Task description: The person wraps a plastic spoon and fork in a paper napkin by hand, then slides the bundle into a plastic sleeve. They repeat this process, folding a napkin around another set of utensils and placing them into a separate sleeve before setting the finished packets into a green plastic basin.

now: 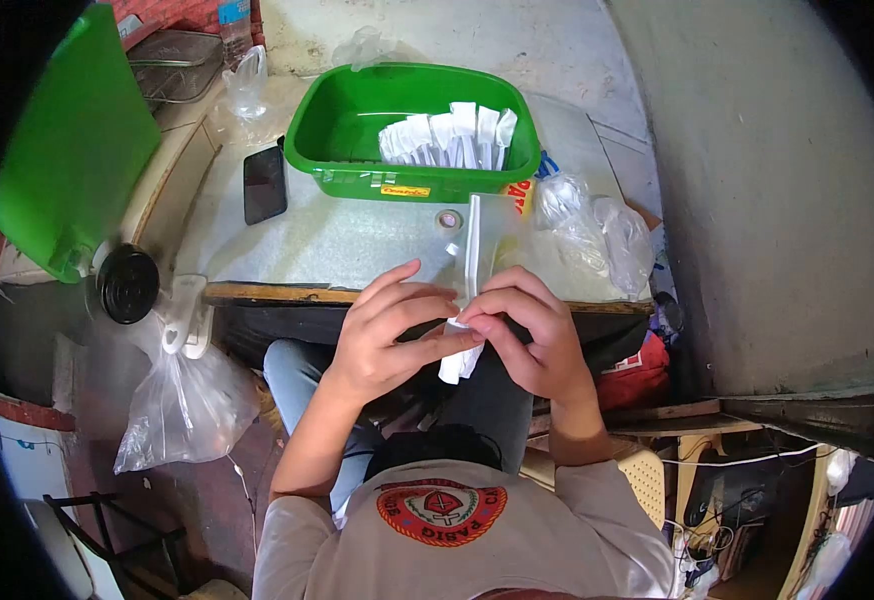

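With right hand (535,335), pinched a white piece (460,366) at the base of a clear sleeve (487,240); with left hand (385,335), bent fingers against it, could not tell if gripping, above the lap (500,408). Looked onto a pale tabletop (327,250) bearing a green basin (477,184) of white bundles (447,137), a black phone (265,186) at left, a tape roll (448,219) in front, clear bags (612,235) at right. Had a grey wall (757,200) alongside, a translucent bag (192,410) low at left

Head view — forward and down (from close above).
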Tool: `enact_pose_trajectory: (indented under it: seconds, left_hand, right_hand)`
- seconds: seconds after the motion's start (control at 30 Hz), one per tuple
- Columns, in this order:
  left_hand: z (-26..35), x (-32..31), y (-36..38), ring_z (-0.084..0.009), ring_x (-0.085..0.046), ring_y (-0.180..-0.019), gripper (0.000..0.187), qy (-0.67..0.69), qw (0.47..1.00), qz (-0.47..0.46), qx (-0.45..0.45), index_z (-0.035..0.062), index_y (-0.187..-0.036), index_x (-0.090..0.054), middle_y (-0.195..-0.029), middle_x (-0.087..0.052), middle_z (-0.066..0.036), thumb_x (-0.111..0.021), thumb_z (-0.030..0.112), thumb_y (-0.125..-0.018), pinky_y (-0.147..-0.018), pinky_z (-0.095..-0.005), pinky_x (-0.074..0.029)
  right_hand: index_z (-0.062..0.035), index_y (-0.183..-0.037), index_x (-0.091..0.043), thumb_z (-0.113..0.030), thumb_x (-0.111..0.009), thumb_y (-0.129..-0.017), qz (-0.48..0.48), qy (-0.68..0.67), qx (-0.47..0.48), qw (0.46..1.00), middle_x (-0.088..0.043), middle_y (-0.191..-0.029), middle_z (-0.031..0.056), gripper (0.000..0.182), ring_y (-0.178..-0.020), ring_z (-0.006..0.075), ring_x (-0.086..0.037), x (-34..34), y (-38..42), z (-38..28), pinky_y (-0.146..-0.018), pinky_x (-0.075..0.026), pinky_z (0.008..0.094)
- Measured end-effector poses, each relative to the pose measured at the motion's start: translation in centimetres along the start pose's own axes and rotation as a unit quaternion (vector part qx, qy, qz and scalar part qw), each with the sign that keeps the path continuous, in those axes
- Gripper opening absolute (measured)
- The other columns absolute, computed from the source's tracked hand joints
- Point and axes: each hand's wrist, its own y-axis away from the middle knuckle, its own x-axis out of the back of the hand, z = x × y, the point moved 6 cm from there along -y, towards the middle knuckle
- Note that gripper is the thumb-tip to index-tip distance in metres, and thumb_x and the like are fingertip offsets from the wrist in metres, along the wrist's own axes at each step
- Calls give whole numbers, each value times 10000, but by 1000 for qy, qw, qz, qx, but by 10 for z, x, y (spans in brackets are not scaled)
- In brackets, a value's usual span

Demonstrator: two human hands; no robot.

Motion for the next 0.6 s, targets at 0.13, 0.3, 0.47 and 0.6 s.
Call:
enact_pose_trajectory:
  seconds: [0.13,0.3,0.47,0.6]
  left_hand:
    - [-4,-1,5,-190,-686,-885,314,35,999,32,26,233,-897,-788,-956,-634,8,-782,98,-613,-943,-445,-525]
    - [-9,-1,11,-193,-688,-892,312,87,993,63,58,178,-908,-794,-935,-643,-21,-779,69,-617,-931,-438,-540]
    - [-10,-2,11,-199,-678,-918,321,102,988,84,76,150,-922,-791,-945,-649,-46,-779,30,-624,-941,-434,-544]
    - [-15,-6,15,-205,-669,-924,323,172,969,110,137,126,-925,-789,-960,-655,-71,-753,-44,-653,-974,-437,-534]
  right_hand:
    - [0,-927,-646,67,-660,-822,94,-113,-79,986,-598,-913,102,126,-817,177,-617,3,9,12,-728,-486,256]
    - [-12,-925,-646,64,-684,-792,83,-23,-59,995,-625,-908,113,158,-845,227,-639,5,13,15,-763,-500,294]
    - [-9,-915,-649,33,-693,-793,93,42,-52,993,-656,-910,129,137,-842,251,-648,2,12,13,-774,-507,314]
    - [-19,-936,-627,18,-680,-815,90,75,-27,993,-639,-916,122,137,-826,289,-643,1,10,8,-744,-510,333]
